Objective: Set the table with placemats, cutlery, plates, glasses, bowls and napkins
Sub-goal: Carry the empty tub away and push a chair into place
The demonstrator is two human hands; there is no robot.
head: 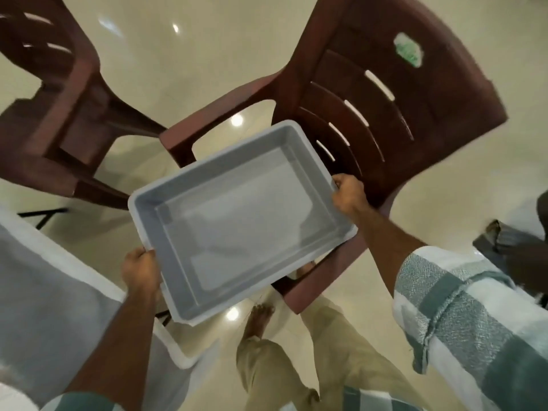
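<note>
An empty grey plastic tray (237, 221) with a raised rim hangs in the middle of the view, over the seat of a brown plastic chair (415, 93). My left hand (141, 269) grips the tray's near left rim. My right hand (348, 192) grips its far right rim. Nothing lies inside the tray. No cutlery, plates, glasses, bowls or napkins are in sight.
A second brown plastic chair (59, 105) stands at the upper left. The corner of a table with a white and grey cover (44, 286) fills the lower left. Glossy cream floor tiles (178, 54) surround the chairs. Dark objects (516, 247) sit at the right edge. My legs and a bare foot (259, 318) are below the tray.
</note>
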